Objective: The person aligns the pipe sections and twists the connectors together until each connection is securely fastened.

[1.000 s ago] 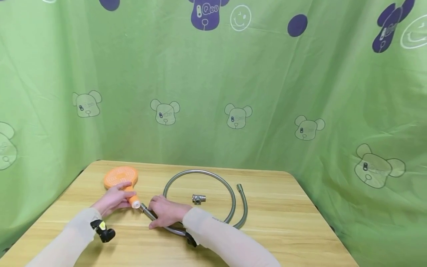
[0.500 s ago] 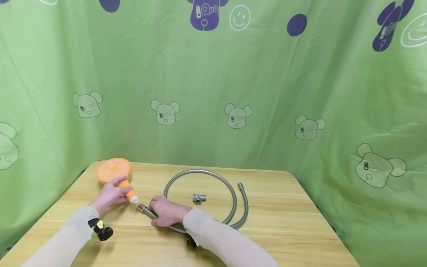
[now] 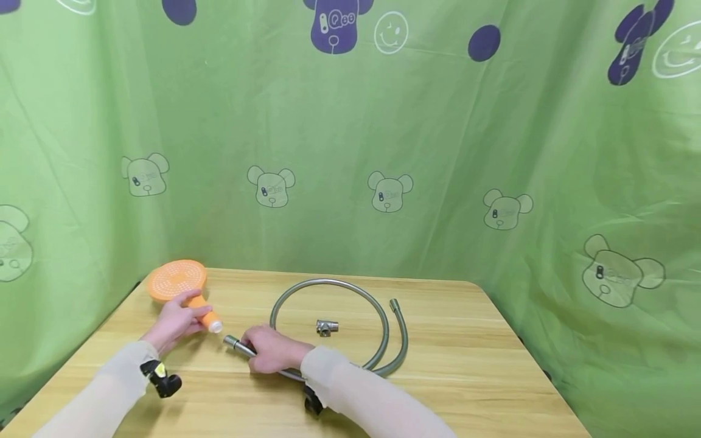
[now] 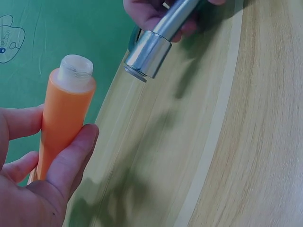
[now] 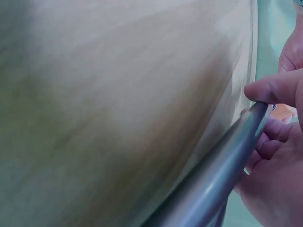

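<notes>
Showerhead (image 3: 177,280) and left grip (image 3: 175,319) have shifted left and toward the far edge compared with a second ago, so its white threaded end (image 4: 75,73) now stands clearly apart from the hose coupling (image 4: 149,53); the hose (image 3: 327,281) end has drifted slightly left too, while the tee fitting (image 3: 327,327) lies in the same place within the loop. The left grip holds the orange handle between thumb and fingers, near the far left corner of the tabletop (image 3: 465,340); the right grip (image 3: 271,350) clasps the hose just behind its coupling. The step in hand looks like bringing handle and hose together or taking them apart. For joining, both ends would best be steadied on one line, since the left wrist view shows them at an angle; the thread should be met squarely and the coupling turned lightly at first, as a tilted start could cross the thread. Much stays uncertain: the coupling's mouth faces away, so no washer can be made out; the fine thread is blurred; the left wrist view leaves out the spray disc; the right sleeve (image 3: 372,389) covers part of the hose, and the right thumb hides its tip in the right wrist view.
</notes>
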Tool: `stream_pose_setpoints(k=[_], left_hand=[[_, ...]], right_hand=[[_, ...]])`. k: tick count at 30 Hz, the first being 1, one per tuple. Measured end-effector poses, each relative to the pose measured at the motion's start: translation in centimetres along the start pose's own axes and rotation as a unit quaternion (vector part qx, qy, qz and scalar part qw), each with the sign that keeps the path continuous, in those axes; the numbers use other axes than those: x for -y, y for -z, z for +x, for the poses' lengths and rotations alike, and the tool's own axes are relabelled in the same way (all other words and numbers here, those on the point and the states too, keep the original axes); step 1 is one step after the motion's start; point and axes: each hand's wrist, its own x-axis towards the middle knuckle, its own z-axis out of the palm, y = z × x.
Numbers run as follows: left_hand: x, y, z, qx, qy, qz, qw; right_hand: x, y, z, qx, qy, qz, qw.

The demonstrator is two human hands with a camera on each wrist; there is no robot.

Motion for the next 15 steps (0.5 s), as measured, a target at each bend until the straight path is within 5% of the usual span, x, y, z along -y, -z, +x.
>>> stream_pose_setpoints(k=[15], left_hand=[[0.05, -0.03, 0.23, -0.008, 0.001, 0.005, 1.0]], right_hand=[[0.75, 0.63, -0.76, -0.002, -0.044, 0.099, 0.994]])
